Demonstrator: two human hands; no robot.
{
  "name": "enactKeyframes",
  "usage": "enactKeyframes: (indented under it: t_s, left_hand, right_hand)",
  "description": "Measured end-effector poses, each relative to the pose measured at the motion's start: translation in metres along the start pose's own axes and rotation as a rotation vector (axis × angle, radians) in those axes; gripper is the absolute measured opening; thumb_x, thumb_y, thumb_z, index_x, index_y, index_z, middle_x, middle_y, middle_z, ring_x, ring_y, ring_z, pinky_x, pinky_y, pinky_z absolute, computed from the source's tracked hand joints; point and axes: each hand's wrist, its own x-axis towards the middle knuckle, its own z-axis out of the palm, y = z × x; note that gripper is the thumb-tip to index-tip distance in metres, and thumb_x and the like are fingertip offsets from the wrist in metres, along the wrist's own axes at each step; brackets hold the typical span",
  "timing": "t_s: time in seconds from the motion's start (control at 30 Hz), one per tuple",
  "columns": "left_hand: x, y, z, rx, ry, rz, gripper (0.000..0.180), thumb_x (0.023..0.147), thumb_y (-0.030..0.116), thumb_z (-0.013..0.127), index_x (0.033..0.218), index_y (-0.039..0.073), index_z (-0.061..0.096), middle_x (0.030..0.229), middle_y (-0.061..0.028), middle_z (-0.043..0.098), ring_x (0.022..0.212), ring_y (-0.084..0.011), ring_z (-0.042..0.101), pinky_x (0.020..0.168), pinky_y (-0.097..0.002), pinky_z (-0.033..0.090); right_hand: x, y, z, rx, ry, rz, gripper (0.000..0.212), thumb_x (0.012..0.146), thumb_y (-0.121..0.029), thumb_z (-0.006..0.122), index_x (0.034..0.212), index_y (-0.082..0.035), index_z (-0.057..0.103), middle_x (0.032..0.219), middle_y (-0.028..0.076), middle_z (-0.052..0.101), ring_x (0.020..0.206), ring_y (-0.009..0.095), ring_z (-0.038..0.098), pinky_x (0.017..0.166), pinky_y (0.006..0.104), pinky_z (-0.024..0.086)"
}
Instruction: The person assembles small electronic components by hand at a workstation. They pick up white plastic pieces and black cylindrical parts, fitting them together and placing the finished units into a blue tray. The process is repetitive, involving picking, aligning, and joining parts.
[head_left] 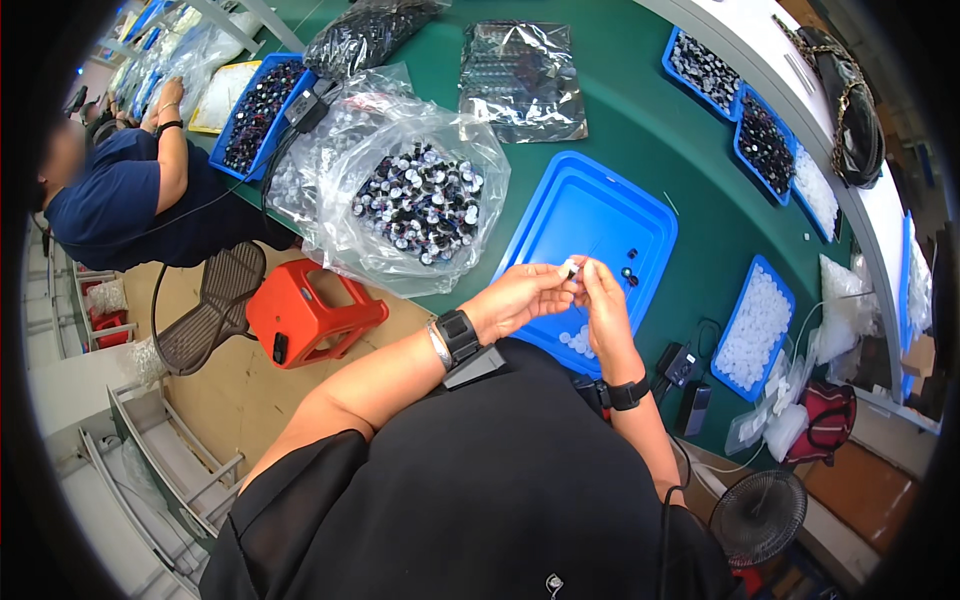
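Note:
Over the near part of a blue tray (568,170), my left hand (520,298) and my right hand (608,310) meet, fingertips pinched together. Between them is a small white-and-dark piece (571,270), too small to tell its exact kind; the fingers partly cover it. Inside the tray, several small dark pieces (630,275) lie right of my right hand. Several small whitish translucent pieces (578,340) lie at the tray's near end, beside my right wrist. Both my wrists wear black bands.
An open clear bag (415,205) of black-and-clear pieces sits left of the tray. A blue bin (755,325) of white pieces stands right, more bins (765,145) beyond it. A red stool (310,310) and a co-worker (130,190) are at left; a fan (758,518) stands lower right.

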Motion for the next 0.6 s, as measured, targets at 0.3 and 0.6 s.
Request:
enactKeyframes:
  t_s: [0.3,0.6]
  left_hand:
    - [-0.002,-0.002,0.003,0.32,0.034,0.143,0.024,0.092,0.019,0.059,0.106,-0.001,0.057,0.096,-0.0087,0.063,0.086,-0.0141,0.062,0.079,-0.0281,0.052]
    - [-0.003,-0.005,0.005,1.098,0.181,0.288,0.023,0.091,0.012,0.058,0.106,-0.004,0.055,0.09,-0.0091,0.065,0.081,-0.0143,0.062,0.072,-0.0271,0.051]
  right_hand:
    - [-0.002,0.001,-0.001,-0.114,0.036,-0.089,0.023,0.089,-0.017,0.063,0.105,-0.001,0.061,0.096,0.005,0.063,0.085,0.011,0.058,0.077,0.0254,0.047]
    - [0.001,-0.002,-0.008,-0.169,0.01,0.067,0.017,0.088,-0.015,0.065,0.094,0.001,0.064,0.079,0.006,0.064,0.069,0.011,0.058,0.065,0.0246,0.048]
